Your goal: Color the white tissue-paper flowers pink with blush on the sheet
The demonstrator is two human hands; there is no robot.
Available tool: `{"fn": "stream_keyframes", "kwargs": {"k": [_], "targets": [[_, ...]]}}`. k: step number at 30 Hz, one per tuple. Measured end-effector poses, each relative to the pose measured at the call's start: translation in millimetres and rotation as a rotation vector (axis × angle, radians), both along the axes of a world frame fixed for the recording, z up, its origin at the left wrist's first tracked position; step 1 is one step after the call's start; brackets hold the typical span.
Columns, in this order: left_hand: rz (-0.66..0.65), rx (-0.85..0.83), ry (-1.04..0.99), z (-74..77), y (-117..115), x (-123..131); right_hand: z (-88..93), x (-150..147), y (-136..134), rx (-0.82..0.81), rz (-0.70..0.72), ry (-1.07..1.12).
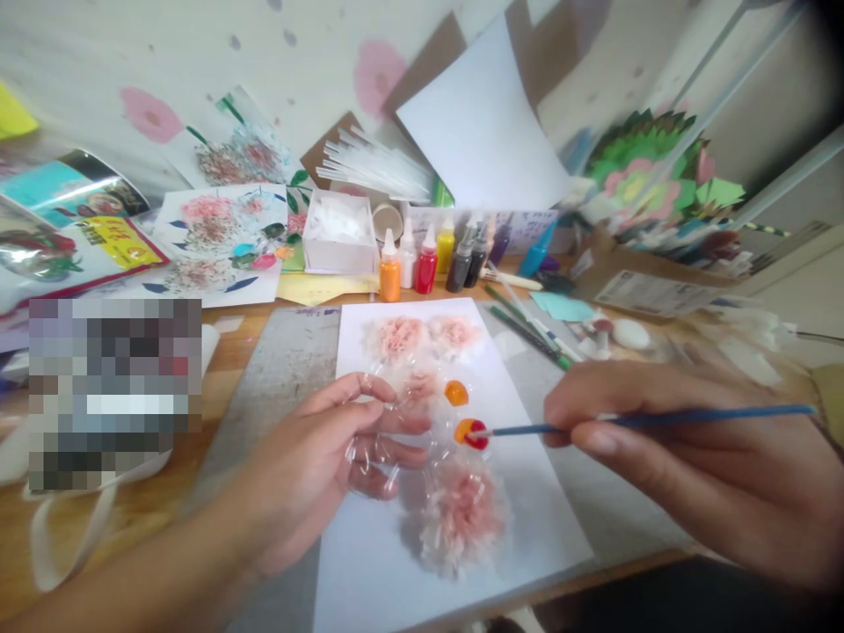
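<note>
My left hand [375,431] is closed on a clear plastic paint palette [432,448] with round wells, held above the white paper [369,571]. One well holds orange paint [456,393], and a nearer one holds orange and red paint [476,436] side by side. Pinched in my right hand [633,440] is a thin blue paintbrush [712,416], whose tip touches the red part. Fluffy pink-and-white flowers lie on the paper: a large one [465,514] in front and two smaller ones [399,337] at the far end. Another pink patch shows through the palette.
Behind the paper stand several paint bottles, among them an orange one [389,272] and a red one [426,264], beside a white box [339,233]. Green pens [520,325] and a cardboard box [659,281] are to the right. Packets and flower pictures [217,246] lie at the left.
</note>
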State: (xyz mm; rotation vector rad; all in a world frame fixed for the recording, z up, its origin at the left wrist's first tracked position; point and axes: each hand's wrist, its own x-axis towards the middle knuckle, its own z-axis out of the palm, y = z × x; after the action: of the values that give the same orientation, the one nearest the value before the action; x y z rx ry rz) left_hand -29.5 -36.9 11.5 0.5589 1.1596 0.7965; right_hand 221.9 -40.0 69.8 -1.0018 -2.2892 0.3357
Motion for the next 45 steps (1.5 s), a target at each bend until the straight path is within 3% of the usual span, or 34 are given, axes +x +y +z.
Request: {"fn": "stream_keyframes", "kwargs": {"k": [10,21,45], "targets": [[-0.024,0.026,0.012,-2.0,-0.7,1.0,3.0,-5.5,0.2,0.057,0.007,-0.022],[-0.035,0.041,0.04,-1.6,-3.1,2.8,3.7,-10.2,-1.5,-0.002,0.092,-0.029],[-0.063,0.053,0.056,3.1,-3.7,4.3,1.8,-12.7,-2.3,0.015,0.04,-0.002]]}}
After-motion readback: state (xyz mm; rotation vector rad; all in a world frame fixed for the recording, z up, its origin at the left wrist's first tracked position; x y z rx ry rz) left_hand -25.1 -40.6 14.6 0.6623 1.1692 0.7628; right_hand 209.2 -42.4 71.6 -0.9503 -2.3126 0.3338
